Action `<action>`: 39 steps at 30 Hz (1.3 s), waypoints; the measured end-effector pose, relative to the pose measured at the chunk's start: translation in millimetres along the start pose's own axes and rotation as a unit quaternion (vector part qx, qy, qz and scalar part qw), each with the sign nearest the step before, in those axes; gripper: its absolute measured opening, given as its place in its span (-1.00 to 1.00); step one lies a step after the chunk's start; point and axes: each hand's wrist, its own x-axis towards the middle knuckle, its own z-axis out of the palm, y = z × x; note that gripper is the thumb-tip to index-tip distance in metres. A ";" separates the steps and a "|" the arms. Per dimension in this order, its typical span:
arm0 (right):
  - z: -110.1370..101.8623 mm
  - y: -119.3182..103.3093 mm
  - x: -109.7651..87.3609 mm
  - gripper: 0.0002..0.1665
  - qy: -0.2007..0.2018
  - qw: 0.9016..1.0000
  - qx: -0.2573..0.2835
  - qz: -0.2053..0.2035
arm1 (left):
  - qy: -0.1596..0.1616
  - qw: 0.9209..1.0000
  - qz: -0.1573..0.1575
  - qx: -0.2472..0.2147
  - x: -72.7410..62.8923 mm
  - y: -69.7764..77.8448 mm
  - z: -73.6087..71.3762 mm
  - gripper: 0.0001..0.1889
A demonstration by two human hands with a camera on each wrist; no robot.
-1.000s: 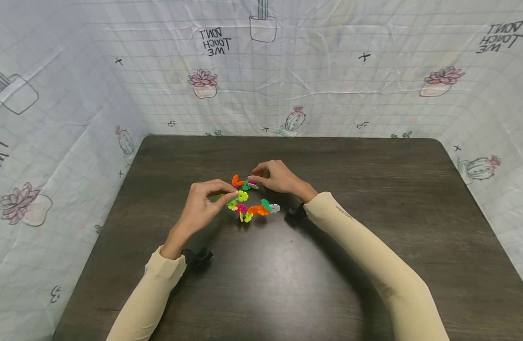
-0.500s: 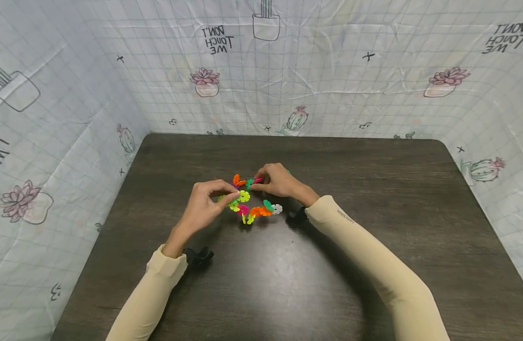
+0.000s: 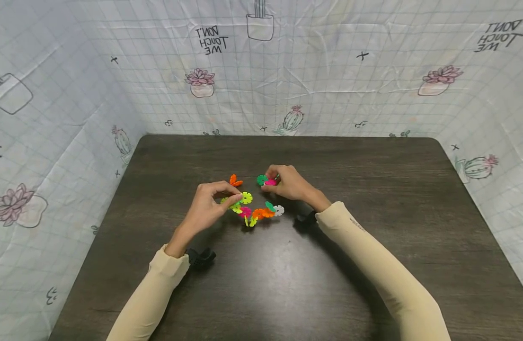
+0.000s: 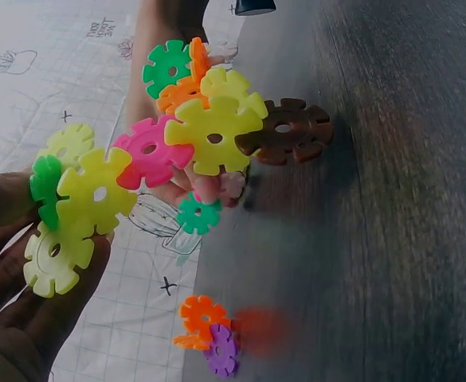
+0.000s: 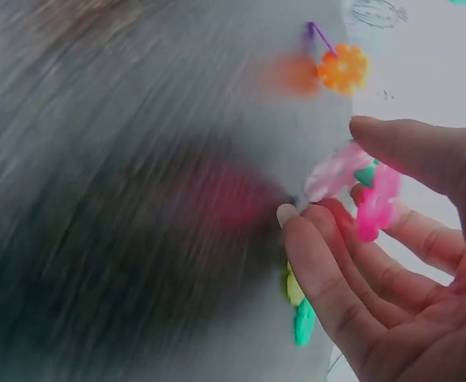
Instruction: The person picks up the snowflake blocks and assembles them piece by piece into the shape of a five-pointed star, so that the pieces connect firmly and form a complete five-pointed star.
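My left hand (image 3: 206,203) pinches a chain of snowflake-shaped interlocking discs (image 3: 258,214) by its yellow-green end. Yellow, pink, orange, green and white discs show along it. A brown disc (image 4: 296,131) juts from the chain in the left wrist view. My right hand (image 3: 290,183) holds a small cluster of pink, green and whitish discs (image 5: 376,203) between thumb and fingers. Part of this cluster is hidden by the fingers. Between and beyond the hands lies a loose cluster of orange and purple discs (image 4: 205,314) on the table.
A green disc and a yellow one (image 5: 303,320) sit behind my right hand in the right wrist view. The dark wooden table (image 3: 287,284) ends at a printed cloth wall (image 3: 329,85) at the back and sides. Black straps are on both wrists.
My right hand has moved right with the pink and green cluster, away from the orange and purple one, which stays put. My left hand has kept its hold on the chain with little movement.
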 end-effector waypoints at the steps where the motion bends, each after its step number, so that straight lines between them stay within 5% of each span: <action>1: -1.6 1.7 -2.1 -0.58 0.004 1.000 0.004 0.002 | -0.001 1.000 0.000 0.001 0.5 -0.2 0.8 -0.92; 9: -18.6 -3.6 -23.9 -0.64 0.028 0.996 0.084 -0.011 | -0.005 1.000 0.003 0.012 5.4 1.0 8.4 -0.91; 20: -46.5 -22.1 -56.2 -0.72 0.058 0.967 0.249 -0.025 | -0.013 1.000 0.021 0.012 14.4 9.9 17.6 -0.92; 39: -32.4 -29.8 -77.7 -0.79 0.073 0.964 0.251 -0.055 | -0.030 0.998 0.058 0.008 25.3 23.5 33.9 -0.91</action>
